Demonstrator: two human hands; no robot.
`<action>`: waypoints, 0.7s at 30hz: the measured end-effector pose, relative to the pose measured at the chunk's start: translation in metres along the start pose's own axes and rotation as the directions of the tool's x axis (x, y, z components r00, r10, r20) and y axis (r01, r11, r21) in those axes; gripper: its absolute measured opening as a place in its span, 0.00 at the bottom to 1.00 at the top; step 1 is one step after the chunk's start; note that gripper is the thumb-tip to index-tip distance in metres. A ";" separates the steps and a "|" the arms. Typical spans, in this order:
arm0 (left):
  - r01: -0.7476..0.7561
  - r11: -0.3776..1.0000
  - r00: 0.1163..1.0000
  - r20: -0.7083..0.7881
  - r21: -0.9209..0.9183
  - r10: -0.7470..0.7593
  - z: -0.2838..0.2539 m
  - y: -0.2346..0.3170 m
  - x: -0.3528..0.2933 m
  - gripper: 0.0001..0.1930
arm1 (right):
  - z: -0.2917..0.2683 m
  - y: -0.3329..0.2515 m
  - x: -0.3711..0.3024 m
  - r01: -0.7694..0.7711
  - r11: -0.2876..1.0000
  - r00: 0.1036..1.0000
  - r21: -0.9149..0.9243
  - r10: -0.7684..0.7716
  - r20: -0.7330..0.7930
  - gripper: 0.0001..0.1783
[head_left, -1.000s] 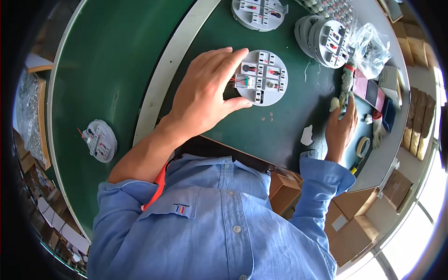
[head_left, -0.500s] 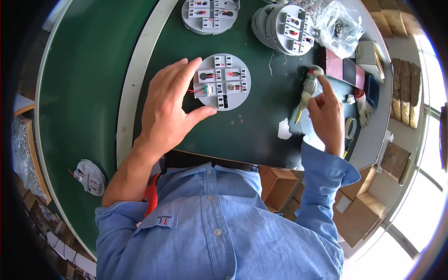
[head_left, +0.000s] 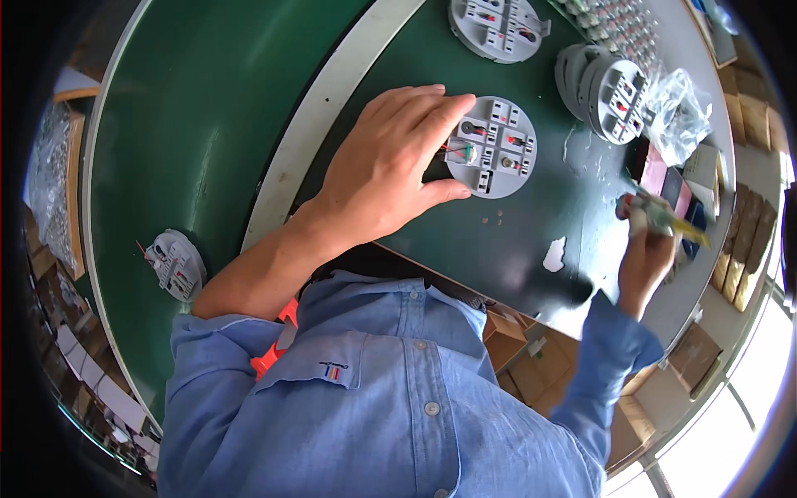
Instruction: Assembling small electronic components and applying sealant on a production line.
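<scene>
In front of me a round grey plastic disc (head_left: 508,186) lies on the dark green table. It carries small black, red and white parts, with thin red wires at its left side. My left hand (head_left: 386,166) curves round the disc's left edge, forefinger at the top and thumb at the bottom, holding it in place. Over to the right, my right hand (head_left: 647,261) is closed round a wrapped hand tool (head_left: 660,217), somewhat blurred. One end of the tool is reddish; its yellow tapered end points right.
Behind the disc are another grey disc (head_left: 496,37) and a stack of them (head_left: 585,91). A clear plastic bag (head_left: 681,116) lies beside the stack. One more disc (head_left: 176,264) sits at far left, past a pale rail (head_left: 307,133). A white scrap (head_left: 554,255) lies near the front edge.
My right hand has picked the tool up off the table and turned it, its yellow end swinging from pointing toward me to pointing right. My left hand stays at the disc. The whole view has shifted.
</scene>
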State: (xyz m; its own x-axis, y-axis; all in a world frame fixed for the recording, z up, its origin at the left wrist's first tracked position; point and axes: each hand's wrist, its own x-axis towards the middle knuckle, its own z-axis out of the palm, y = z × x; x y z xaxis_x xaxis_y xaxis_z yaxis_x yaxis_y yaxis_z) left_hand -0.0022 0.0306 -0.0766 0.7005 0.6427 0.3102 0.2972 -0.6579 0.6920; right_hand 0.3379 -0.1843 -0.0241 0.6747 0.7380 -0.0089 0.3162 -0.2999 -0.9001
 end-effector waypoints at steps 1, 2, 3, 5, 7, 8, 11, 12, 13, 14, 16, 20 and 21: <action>-0.001 1.000 1.000 -0.002 0.003 0.001 0.001 0.000 -0.001 0.48 | 0.025 -0.014 -0.010 -0.001 1.000 1.000 0.001 0.001 0.015 0.27; -0.004 1.000 1.000 -0.003 0.006 0.004 0.002 0.000 -0.003 0.48 | 0.055 -0.032 -0.024 0.115 0.987 0.993 0.110 -0.118 0.020 0.28; -0.021 1.000 1.000 0.006 -0.001 0.021 0.003 -0.001 -0.003 0.48 | 0.084 -0.050 -0.040 0.223 0.952 0.974 0.211 -0.227 -0.006 0.30; -0.022 1.000 1.000 0.011 -0.003 0.022 0.001 -0.002 -0.004 0.48 | 0.130 -0.071 -0.042 0.269 0.926 0.937 0.264 -0.316 0.152 0.31; -0.015 1.000 1.000 -0.007 0.000 0.015 0.004 -0.001 -0.001 0.49 | 0.156 -0.089 -0.033 0.254 0.951 0.910 0.177 -0.297 0.289 0.26; -0.004 1.000 1.000 -0.019 0.011 0.005 0.003 -0.003 -0.002 0.49 | 0.167 -0.092 -0.030 0.258 0.955 0.896 0.149 -0.294 0.332 0.25; -0.013 1.000 1.000 -0.013 0.001 0.013 0.000 -0.004 -0.004 0.48 | 0.172 -0.103 -0.034 0.323 0.946 0.854 -0.015 -0.285 0.435 0.27; -0.022 1.000 1.000 -0.011 -0.003 0.022 -0.002 -0.005 -0.004 0.48 | 0.174 -0.106 -0.036 0.361 0.928 0.832 -0.092 -0.275 0.481 0.28; -0.032 0.999 0.999 -0.009 -0.007 0.032 -0.005 -0.004 -0.006 0.48 | 0.175 -0.109 -0.038 0.401 0.901 0.810 -0.167 -0.263 0.525 0.29; -0.033 0.999 0.999 -0.015 -0.005 0.033 -0.008 -0.002 -0.008 0.48 | 0.175 -0.112 -0.040 0.407 0.898 0.807 -0.167 -0.268 0.526 0.29; -0.019 1.000 1.000 -0.019 -0.010 0.019 -0.008 -0.002 -0.013 0.48 | 0.178 -0.108 -0.040 0.308 0.941 0.858 -0.138 -0.212 0.469 0.28; -0.039 0.999 0.999 -0.033 -0.014 0.038 -0.011 -0.002 -0.010 0.47 | 0.171 -0.100 -0.040 0.185 0.982 0.939 -0.034 -0.167 0.301 0.26; -0.054 0.999 0.998 -0.031 -0.007 0.054 -0.012 -0.001 -0.010 0.46 | 0.165 -0.096 -0.043 0.155 0.987 0.967 0.046 -0.162 0.197 0.25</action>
State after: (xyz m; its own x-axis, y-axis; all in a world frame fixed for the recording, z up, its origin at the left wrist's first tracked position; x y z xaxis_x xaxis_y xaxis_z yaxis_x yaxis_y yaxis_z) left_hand -0.0172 0.0301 -0.0727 0.6951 0.6183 0.3668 0.2547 -0.6889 0.6787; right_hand 0.1685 -0.0873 -0.0087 0.4696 0.8814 0.0509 0.3859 -0.1532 -0.9097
